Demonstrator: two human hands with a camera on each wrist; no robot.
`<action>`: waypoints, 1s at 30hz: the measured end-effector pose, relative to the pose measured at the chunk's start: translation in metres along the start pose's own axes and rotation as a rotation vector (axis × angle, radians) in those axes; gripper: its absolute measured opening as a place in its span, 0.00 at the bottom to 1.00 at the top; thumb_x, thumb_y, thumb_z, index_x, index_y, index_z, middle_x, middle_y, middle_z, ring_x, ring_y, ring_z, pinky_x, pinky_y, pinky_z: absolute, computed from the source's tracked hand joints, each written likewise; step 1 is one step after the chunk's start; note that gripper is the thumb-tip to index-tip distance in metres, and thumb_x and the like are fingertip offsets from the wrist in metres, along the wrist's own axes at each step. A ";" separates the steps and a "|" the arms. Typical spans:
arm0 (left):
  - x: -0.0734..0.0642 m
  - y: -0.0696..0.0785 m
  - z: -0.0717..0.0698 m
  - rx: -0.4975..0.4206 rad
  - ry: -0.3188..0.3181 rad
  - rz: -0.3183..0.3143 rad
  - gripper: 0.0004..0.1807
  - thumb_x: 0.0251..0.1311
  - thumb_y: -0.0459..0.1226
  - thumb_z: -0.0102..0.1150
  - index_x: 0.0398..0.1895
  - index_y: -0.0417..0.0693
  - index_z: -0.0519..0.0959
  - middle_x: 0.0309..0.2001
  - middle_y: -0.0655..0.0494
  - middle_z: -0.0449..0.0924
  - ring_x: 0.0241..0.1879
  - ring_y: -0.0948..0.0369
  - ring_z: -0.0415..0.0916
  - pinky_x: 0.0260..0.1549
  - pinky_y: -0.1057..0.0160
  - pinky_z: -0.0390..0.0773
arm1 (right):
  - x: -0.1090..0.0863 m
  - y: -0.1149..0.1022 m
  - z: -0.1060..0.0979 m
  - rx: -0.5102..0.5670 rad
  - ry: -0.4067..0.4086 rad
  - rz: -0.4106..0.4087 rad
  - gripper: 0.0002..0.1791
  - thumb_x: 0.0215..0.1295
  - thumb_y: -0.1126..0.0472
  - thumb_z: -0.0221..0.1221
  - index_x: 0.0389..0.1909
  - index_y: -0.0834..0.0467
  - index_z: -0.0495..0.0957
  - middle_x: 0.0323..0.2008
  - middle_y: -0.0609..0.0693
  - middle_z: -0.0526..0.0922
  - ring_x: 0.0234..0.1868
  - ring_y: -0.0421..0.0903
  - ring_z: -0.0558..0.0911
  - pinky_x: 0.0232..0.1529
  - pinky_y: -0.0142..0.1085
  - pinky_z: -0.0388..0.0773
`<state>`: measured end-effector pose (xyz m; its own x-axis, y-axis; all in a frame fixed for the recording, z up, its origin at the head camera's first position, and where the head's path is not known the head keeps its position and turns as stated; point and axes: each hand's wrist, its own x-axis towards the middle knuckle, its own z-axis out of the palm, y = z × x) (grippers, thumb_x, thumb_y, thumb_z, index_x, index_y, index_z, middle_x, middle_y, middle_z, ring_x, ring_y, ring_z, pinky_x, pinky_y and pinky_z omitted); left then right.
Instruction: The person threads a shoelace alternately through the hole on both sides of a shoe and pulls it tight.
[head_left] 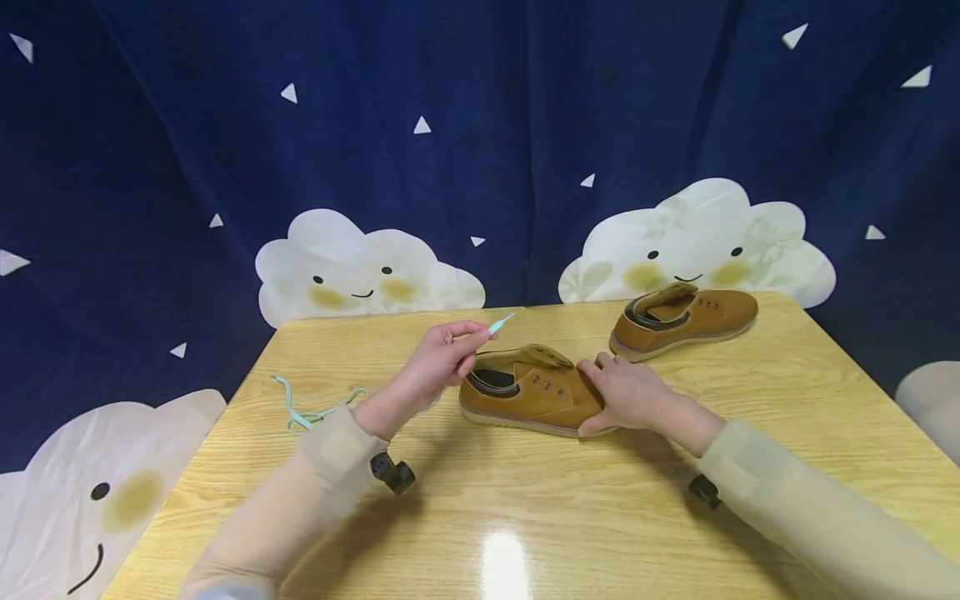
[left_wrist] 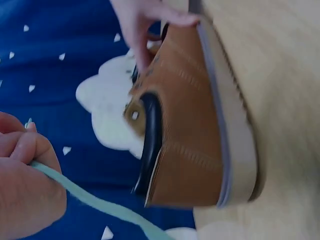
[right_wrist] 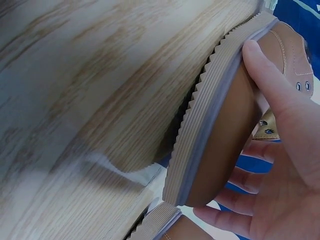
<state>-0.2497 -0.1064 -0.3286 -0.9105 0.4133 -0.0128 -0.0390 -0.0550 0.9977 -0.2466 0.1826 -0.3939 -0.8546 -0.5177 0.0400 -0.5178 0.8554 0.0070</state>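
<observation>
Near the middle of the table lies a brown lace-up shoe (head_left: 517, 407), toe to the right, its eyelets bare and its tongue folded up. My left hand (head_left: 435, 360) is raised above the heel end and pinches a mint-green shoelace (left_wrist: 95, 200) near one tip, which points up and right past the fingers. The lace trails down behind the wrist, with a loose loop on the table at left. With my right hand (head_left: 636, 393) I grip the toe, thumb (right_wrist: 265, 75) along the near side by the sole and fingers over the far side.
A matching brown shoe (head_left: 720, 315) stands farther back at right, also without a lace. The wooden table (head_left: 600, 525) ends at a dark blue curtain (head_left: 487, 167) printed with clouds and white triangles.
</observation>
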 end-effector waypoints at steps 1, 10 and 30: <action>-0.001 -0.002 0.002 -0.009 -0.015 -0.002 0.08 0.72 0.35 0.49 0.42 0.39 0.76 0.11 0.60 0.67 0.08 0.68 0.50 0.09 0.71 0.48 | 0.000 0.000 0.000 0.000 -0.003 0.000 0.56 0.40 0.27 0.68 0.62 0.63 0.68 0.42 0.58 0.73 0.35 0.54 0.76 0.24 0.44 0.73; -0.003 -0.019 0.017 -0.025 -0.040 -0.038 0.08 0.73 0.37 0.48 0.37 0.43 0.74 0.14 0.59 0.69 0.08 0.67 0.49 0.11 0.69 0.47 | 0.004 -0.002 -0.001 0.010 -0.010 0.003 0.55 0.41 0.28 0.69 0.62 0.63 0.68 0.42 0.58 0.73 0.36 0.54 0.76 0.24 0.44 0.73; -0.003 -0.044 0.038 -0.045 -0.024 -0.087 0.16 0.70 0.35 0.53 0.47 0.24 0.76 0.26 0.56 0.82 0.14 0.67 0.71 0.18 0.70 0.74 | 0.001 0.008 -0.003 0.214 0.037 -0.019 0.47 0.50 0.31 0.66 0.60 0.64 0.72 0.49 0.59 0.77 0.46 0.56 0.79 0.41 0.53 0.77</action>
<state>-0.2297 -0.0706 -0.3696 -0.8926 0.4402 -0.0971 -0.1363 -0.0581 0.9890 -0.2515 0.1887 -0.3909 -0.8446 -0.5295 0.0789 -0.5336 0.8208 -0.2041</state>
